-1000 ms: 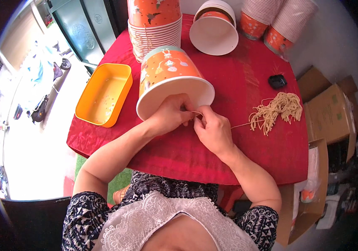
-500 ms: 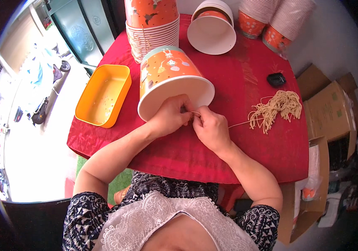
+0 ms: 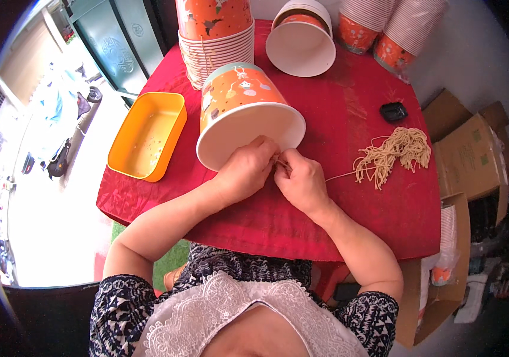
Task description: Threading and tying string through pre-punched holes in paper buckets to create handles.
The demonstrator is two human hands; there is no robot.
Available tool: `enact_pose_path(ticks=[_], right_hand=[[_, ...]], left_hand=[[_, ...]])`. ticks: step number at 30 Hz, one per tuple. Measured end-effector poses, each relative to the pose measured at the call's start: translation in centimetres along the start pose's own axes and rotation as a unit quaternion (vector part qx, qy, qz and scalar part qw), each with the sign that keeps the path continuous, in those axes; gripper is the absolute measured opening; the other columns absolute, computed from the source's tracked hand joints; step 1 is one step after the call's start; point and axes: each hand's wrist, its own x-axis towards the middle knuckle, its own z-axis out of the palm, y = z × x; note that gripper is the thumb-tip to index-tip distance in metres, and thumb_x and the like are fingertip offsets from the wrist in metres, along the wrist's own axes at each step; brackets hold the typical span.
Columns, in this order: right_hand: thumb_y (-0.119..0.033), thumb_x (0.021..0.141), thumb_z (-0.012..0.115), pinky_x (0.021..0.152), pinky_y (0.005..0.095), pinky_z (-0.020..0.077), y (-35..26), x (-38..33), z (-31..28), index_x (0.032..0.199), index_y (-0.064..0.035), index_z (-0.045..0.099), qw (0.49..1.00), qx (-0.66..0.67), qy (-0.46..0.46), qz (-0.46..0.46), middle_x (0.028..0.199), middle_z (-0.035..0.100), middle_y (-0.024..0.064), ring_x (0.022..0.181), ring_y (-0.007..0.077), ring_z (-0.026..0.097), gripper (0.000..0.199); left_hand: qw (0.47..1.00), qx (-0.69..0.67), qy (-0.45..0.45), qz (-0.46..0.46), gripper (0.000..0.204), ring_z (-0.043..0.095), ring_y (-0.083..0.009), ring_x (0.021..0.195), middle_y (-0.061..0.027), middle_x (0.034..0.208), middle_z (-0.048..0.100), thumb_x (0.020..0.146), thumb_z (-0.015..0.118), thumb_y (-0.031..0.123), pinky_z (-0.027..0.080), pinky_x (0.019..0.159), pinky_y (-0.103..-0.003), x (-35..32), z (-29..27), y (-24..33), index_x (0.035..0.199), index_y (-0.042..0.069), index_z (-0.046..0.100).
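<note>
A large orange paper bucket (image 3: 239,104) lies tilted on its side on the red tablecloth (image 3: 350,220), its white open mouth facing me. My left hand (image 3: 247,168) grips the bucket's near rim. My right hand (image 3: 302,180) is pressed close against it, pinching a thin tan string (image 3: 339,176) at the rim. That string trails right toward a loose bundle of tan strings (image 3: 394,153) lying on the cloth.
An orange plastic tray (image 3: 146,135) sits at the table's left edge. A tall stack of buckets (image 3: 214,35), a single bucket (image 3: 302,37) and more stacks (image 3: 385,27) stand at the back. A small black object (image 3: 393,111) lies near the strings. Cardboard boxes (image 3: 469,154) stand right of the table.
Both hands stay together at the bucket's rim with only small finger shifts. The bucket and string bundle keep their places.
</note>
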Motion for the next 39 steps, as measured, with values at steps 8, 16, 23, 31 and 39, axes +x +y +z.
enact_pose_path(ticks=[8, 16, 23, 31, 39], right_hand=[[0.001, 0.077, 0.062, 0.057, 0.0425, 0.0519, 0.1, -0.2, -0.1, 0.087, 0.0007, 0.059, 1.0, 0.01, -0.001, -0.009, 0.071, 0.064, 0.0195, 0.066, 0.0369, 0.066, 0.011], [-0.011, 0.084, 0.061, 0.055, 0.0477, 0.0513, -1.2, -0.4, -1.5, 0.089, -0.0032, 0.057, 0.999, 0.041, -0.016, -0.031, 0.064, 0.063, 0.0188, 0.06, 0.0376, 0.065, 0.01], [-0.01, 0.091, 0.054, 0.056, 0.0487, 0.0525, -1.0, -0.2, -1.0, 0.106, -0.0015, 0.059, 0.997, 0.04, 0.054, -0.033, 0.069, 0.065, 0.0218, 0.063, 0.039, 0.066, 0.018], [-0.007, 0.094, 0.052, 0.067, 0.0453, 0.0544, 0.6, 0.5, -1.0, 0.111, 0.0019, 0.059, 0.997, 0.045, -0.06, 0.029, 0.086, 0.067, 0.0253, 0.082, 0.0411, 0.068, 0.021], [-0.013, 0.093, 0.055, 0.06, 0.0524, 0.0517, 0.6, 0.2, -0.9, 0.096, -0.0021, 0.056, 0.997, 0.046, -0.054, 0.008, 0.071, 0.064, 0.0242, 0.069, 0.0424, 0.066, 0.012]], left_hand=[[0.992, 0.106, 0.011, 0.061, 0.01, 0.063, -0.0373, 0.074, -0.0192, 0.083, 0.058, 0.079, 0.059, 0.001, 0.052, 0.063, -0.044, -0.4, 0.3, -0.4, 0.086, -0.001, 0.053], [0.995, 0.094, 0.012, 0.03, 0.013, 0.064, -0.0385, 0.065, -0.0201, 0.079, 0.06, 0.085, 0.06, 0.008, 0.053, 0.055, -0.046, -0.7, 0.6, -0.8, 0.087, 0.0, 0.049], [0.986, 0.152, 0.028, 0.067, 0.016, 0.064, -0.0367, 0.065, -0.0191, 0.078, 0.061, 0.085, 0.061, 0.011, 0.053, 0.054, -0.045, -0.6, 0.8, -0.9, 0.088, 0.001, 0.05], [0.983, 0.162, -0.007, 0.089, 0.013, 0.064, -0.0338, 0.066, -0.0175, 0.082, 0.061, 0.086, 0.059, 0.01, 0.053, 0.055, -0.043, -0.8, 0.5, -0.7, 0.091, 0.001, 0.051], [0.998, 0.048, -0.006, 0.043, 0.014, 0.064, -0.0367, 0.07, -0.0168, 0.085, 0.063, 0.083, 0.064, 0.009, 0.052, 0.061, -0.044, -0.7, -0.1, -0.8, 0.091, 0.001, 0.055]])
